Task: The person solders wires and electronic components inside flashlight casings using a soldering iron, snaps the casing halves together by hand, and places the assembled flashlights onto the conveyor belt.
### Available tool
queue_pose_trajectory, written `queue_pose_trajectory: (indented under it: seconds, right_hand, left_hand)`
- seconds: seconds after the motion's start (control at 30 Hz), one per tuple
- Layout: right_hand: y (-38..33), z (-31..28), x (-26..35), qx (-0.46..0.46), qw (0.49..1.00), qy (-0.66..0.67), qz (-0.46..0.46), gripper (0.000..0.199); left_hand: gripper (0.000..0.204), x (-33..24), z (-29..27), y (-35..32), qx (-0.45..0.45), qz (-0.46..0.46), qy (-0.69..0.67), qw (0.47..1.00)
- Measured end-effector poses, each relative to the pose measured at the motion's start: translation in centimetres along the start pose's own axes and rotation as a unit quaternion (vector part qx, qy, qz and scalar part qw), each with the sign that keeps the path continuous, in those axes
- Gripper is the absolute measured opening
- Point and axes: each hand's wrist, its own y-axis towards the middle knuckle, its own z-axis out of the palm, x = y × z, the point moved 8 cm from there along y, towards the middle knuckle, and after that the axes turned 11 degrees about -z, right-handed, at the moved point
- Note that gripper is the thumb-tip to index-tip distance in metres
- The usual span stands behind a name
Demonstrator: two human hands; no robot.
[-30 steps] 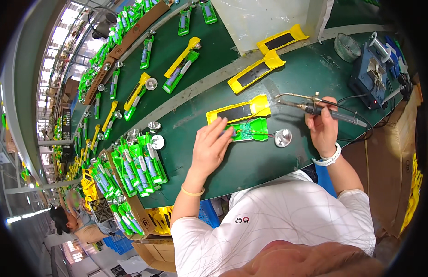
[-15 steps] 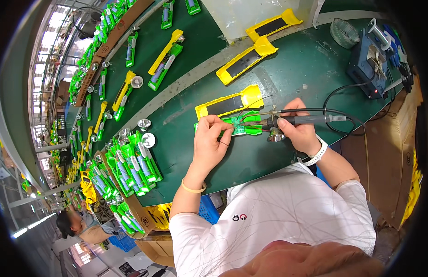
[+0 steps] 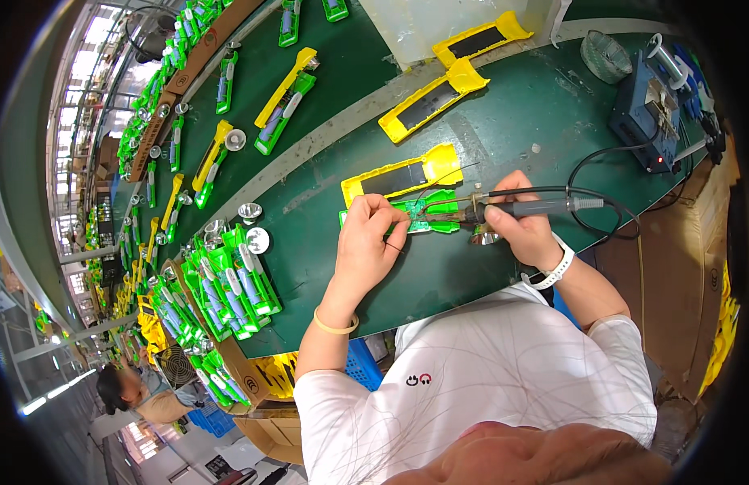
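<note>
My right hand grips a soldering iron with a thin feed tube along it. The iron's tip touches or hovers just over a small green circuit board in a green plastic flashlight housing. My left hand is pinched at the board's left side; a thin dark wire shows at its fingers, its end hidden by them. A shiny reflector cup sits below the iron. Right behind the housing lies a yellow shell with a dark panel, joined by a thin wire.
Two more yellow shells lie farther back. A blue soldering station and wire basket stand at the right. Many green flashlight units are piled at the left. Another person is at the far lower left.
Yellow and green units on the left have shifted slightly leftward in view. My left hand has moved a little at the board; the iron stays nearly in place.
</note>
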Motion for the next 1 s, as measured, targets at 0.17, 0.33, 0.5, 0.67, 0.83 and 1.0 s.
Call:
queue_pose_trajectory:
  seconds: [0.17, 0.33, 0.5, 0.67, 0.83, 1.0]
  right_hand:
    - [-0.4, -0.3, -0.2, -0.029, 0.997, 0.076, 0.003, 0.022]
    - [-0.4, -0.3, 0.0, -0.023, 0.995, 0.101, 0.004, 0.022]
    - [-0.4, -1.0, -0.1, -0.046, 0.992, 0.122, -0.002, 0.021]
    - [-0.4, -0.6, 0.0, -0.028, 0.990, 0.135, 0.006, 0.021]
    - [-0.6, -1.0, -0.3, -0.056, 0.994, 0.096, 0.009, 0.022]
    - [-0.9, -1.3, -0.7, -0.062, 0.990, 0.125, 0.021, 0.021]
  left_hand:
    - [0.012, -0.3, -0.1, 0.4, 0.022, -0.004, 0.010, 1.000]
    - [0.017, -0.3, 0.2, 0.6, 0.056, -0.026, 0.030, 0.998]
    - [0.033, -1.2, -3.4, -0.6, -0.060, -0.021, 0.143, 0.988]
    - [0.010, -0.2, -3.2, -3.0, -0.004, -0.114, 0.003, 0.994]
    - [0.018, -2.1, -2.0, -1.4, -0.055, 0.086, 0.007, 0.995]
    - [0.021, -1.6, -0.8, -0.9, -0.063, 0.145, 0.035, 0.987]
